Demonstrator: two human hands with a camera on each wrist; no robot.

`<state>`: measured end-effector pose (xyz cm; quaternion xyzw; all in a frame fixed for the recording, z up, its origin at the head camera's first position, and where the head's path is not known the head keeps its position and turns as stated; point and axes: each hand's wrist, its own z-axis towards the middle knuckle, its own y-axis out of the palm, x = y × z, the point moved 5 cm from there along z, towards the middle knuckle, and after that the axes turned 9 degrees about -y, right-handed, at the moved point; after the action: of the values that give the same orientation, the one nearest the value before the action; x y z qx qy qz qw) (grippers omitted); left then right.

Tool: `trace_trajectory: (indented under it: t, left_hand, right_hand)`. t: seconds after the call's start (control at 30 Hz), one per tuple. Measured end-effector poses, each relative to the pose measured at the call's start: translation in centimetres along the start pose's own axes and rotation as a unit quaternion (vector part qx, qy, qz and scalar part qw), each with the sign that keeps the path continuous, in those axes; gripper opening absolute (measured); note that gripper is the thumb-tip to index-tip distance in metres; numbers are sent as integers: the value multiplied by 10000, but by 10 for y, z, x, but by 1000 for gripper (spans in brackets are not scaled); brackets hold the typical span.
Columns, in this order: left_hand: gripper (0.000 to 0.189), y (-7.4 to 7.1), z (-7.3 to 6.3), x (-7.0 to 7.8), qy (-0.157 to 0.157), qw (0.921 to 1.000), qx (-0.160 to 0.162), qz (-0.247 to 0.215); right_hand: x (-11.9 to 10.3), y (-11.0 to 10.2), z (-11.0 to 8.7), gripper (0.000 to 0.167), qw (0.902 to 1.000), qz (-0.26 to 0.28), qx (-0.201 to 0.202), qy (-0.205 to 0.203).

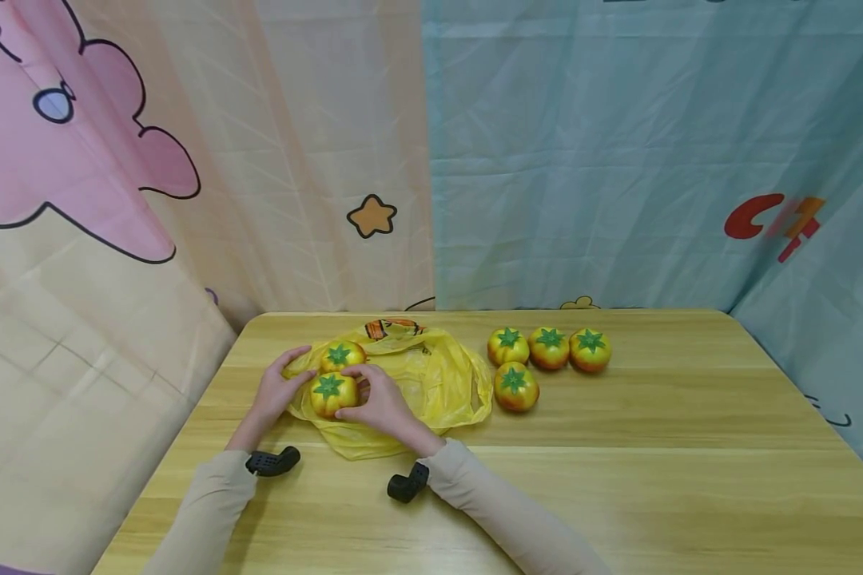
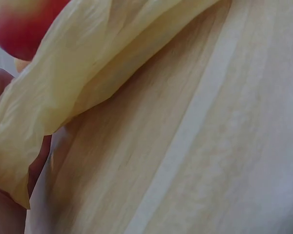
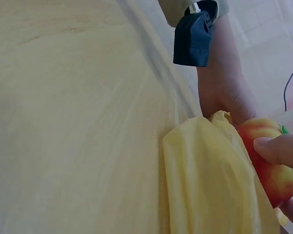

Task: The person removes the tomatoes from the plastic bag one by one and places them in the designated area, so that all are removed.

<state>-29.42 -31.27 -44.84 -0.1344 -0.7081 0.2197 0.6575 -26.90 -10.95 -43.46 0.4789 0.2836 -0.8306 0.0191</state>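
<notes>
My right hand grips a yellow-red tomato with a green star-shaped top, thumb and fingers around its right side. The thumb presses that tomato in the right wrist view. Under it spreads a crumpled yellow plastic bag, and another tomato lies just behind. My left hand is at the bag's left edge, thumb and forefinger apart beside the tomato. Folds of the bag cover part of that hand in the left wrist view; its other fingers are hidden.
Right of the bag, three tomatoes stand in a row, the middle tomato among them, with one more tomato in front. All lie on a wooden table. A patterned curtain hangs behind. Black wrist cameras sit on both wrists.
</notes>
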Motion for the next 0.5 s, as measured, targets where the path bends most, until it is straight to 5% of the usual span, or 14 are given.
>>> trace_trajectory:
  t: [0.5]
  left_hand:
    - [52, 1, 1, -1, 83, 9999, 55, -17]
  right_hand:
    - [-19, -31, -10, 57, 9997, -15, 144, -210]
